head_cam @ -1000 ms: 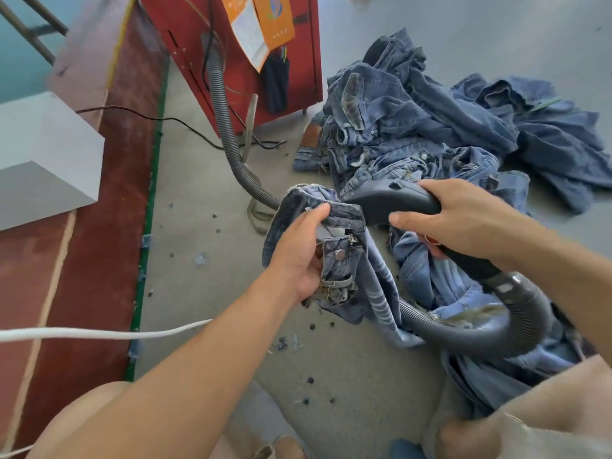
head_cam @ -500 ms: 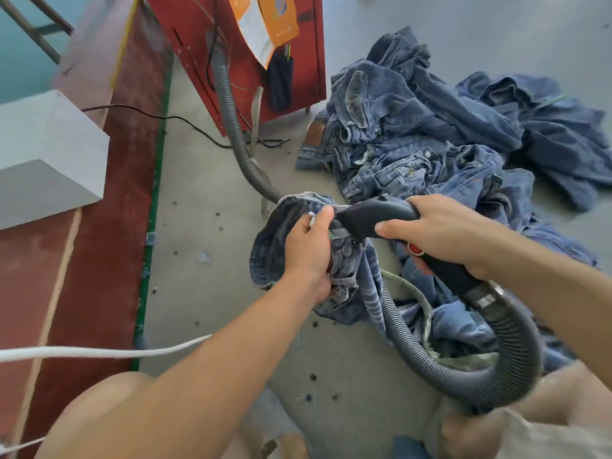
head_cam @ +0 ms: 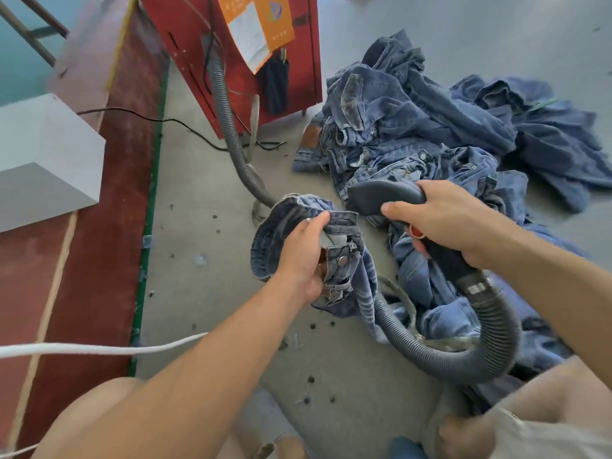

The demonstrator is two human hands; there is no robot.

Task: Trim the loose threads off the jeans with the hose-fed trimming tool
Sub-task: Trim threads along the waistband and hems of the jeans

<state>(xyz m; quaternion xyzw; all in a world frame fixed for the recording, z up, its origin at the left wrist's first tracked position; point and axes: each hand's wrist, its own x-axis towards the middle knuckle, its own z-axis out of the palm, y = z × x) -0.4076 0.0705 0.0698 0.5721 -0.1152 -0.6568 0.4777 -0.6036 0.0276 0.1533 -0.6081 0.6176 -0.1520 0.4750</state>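
Observation:
My left hand (head_cam: 303, 256) grips the waistband of a pair of blue jeans (head_cam: 275, 233), bunched up with the metal button facing me. My right hand (head_cam: 443, 223) holds the dark grey trimming tool (head_cam: 381, 195) by its handle, a red button showing under my palm. The tool's flat head points left, just right of the waistband edge and slightly above it. Its ribbed grey hose (head_cam: 490, 339) loops down from the handle, under the jeans, and runs up to the red machine (head_cam: 238, 58).
A heap of blue jeans (head_cam: 430, 127) covers the concrete floor behind and to the right. A grey block (head_cam: 43, 160) sits on a red platform at left. A white cord (head_cam: 99, 349) crosses the lower left. Thread clippings dot the floor. My knees are at the bottom.
My left hand has turned the waistband, so the button side now faces me. The tool head has drawn back to the right, off the waistband.

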